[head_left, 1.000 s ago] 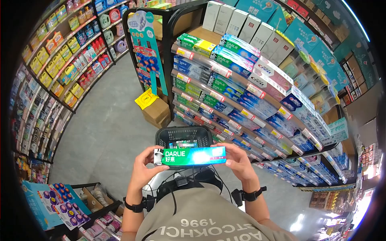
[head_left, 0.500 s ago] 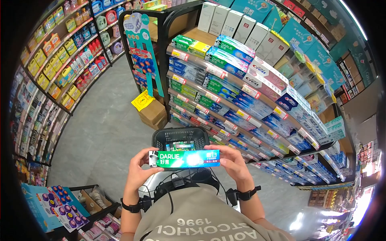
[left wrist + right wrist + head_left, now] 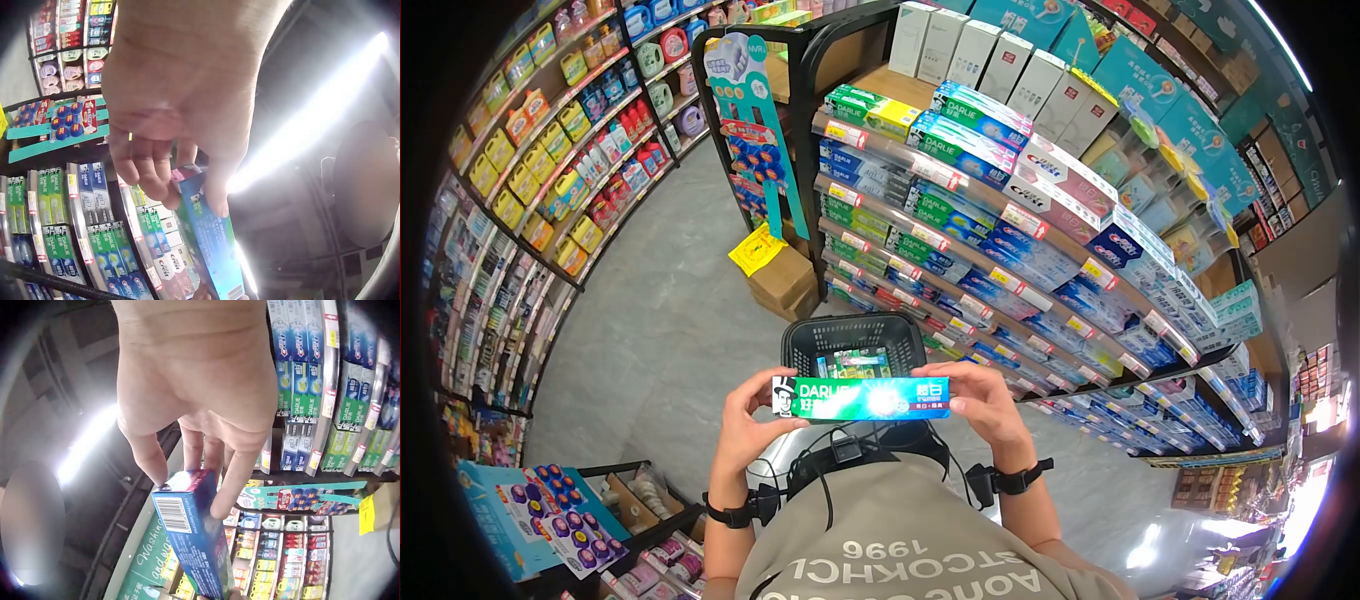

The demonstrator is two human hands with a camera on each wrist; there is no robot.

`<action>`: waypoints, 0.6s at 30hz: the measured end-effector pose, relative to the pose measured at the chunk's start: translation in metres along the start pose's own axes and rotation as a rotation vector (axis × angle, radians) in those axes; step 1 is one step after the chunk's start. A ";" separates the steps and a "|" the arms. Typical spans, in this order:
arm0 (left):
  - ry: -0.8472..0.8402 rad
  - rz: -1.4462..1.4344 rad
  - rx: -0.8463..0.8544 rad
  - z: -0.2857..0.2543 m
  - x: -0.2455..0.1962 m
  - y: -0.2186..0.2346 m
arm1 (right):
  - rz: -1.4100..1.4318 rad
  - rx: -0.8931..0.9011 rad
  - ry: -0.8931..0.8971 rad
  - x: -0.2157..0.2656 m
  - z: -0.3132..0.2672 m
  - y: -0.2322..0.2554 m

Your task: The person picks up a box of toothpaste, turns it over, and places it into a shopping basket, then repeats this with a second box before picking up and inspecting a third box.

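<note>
A long green-to-blue DARLIE toothpaste box (image 3: 860, 398) is held level in front of the body, its printed front up. My left hand (image 3: 752, 418) pinches its left end, and my right hand (image 3: 988, 405) pinches the right end. In the left wrist view the left hand (image 3: 181, 94) has its thumb and fingers on the box (image 3: 209, 240). The right wrist view shows the right hand (image 3: 197, 381) gripping the barcode end of the box (image 3: 194, 531). Behind the box, a black basket (image 3: 800, 338) holds several small boxes.
Toothpaste shelves (image 3: 1020, 270) rise ahead and to the right. A brown carton (image 3: 782, 280) with a yellow bag (image 3: 756, 249) stands on the grey floor (image 3: 640, 290) beside the rack. Detergent shelves (image 3: 560, 130) curve along the left, and a display of packs (image 3: 550, 515) is at lower left.
Since a second ago, the box and both hands have shifted slightly left in the head view. Its printed face has tilted a little, and the grip of both hands is kept.
</note>
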State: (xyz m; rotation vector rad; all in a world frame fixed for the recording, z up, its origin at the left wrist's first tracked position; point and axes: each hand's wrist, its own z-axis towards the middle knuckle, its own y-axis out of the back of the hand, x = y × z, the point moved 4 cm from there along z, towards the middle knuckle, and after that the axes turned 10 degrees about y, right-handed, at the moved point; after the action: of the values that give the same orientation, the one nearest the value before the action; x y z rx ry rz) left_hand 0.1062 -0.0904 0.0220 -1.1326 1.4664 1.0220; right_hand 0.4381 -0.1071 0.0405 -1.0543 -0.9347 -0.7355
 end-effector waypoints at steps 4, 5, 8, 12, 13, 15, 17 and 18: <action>-0.014 -0.010 0.008 -0.002 0.000 0.002 | -0.003 0.008 0.001 0.001 0.000 0.000; -0.016 -0.003 0.010 -0.002 0.001 0.003 | -0.013 0.007 0.001 0.001 0.000 0.000; -0.021 0.009 0.011 -0.002 0.004 0.003 | -0.039 0.008 0.026 -0.001 0.000 0.002; -0.015 0.008 0.009 -0.003 0.004 0.003 | -0.018 -0.030 -0.006 -0.002 -0.002 0.001; -0.014 0.008 0.010 -0.003 0.003 0.002 | -0.007 -0.044 -0.016 -0.001 -0.002 -0.001; -0.025 0.024 0.010 -0.003 0.002 0.002 | -0.031 -0.053 -0.023 -0.002 -0.002 -0.001; -0.029 0.035 0.011 -0.003 0.001 0.002 | -0.103 -0.042 -0.018 -0.003 -0.001 0.001; -0.028 0.039 0.012 -0.003 0.002 0.002 | -0.095 -0.047 -0.028 -0.004 -0.002 0.001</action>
State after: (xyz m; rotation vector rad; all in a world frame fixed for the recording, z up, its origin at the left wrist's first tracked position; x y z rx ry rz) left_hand 0.1034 -0.0933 0.0208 -1.0807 1.4759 1.0503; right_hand 0.4379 -0.1081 0.0366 -1.0693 -1.0007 -0.8261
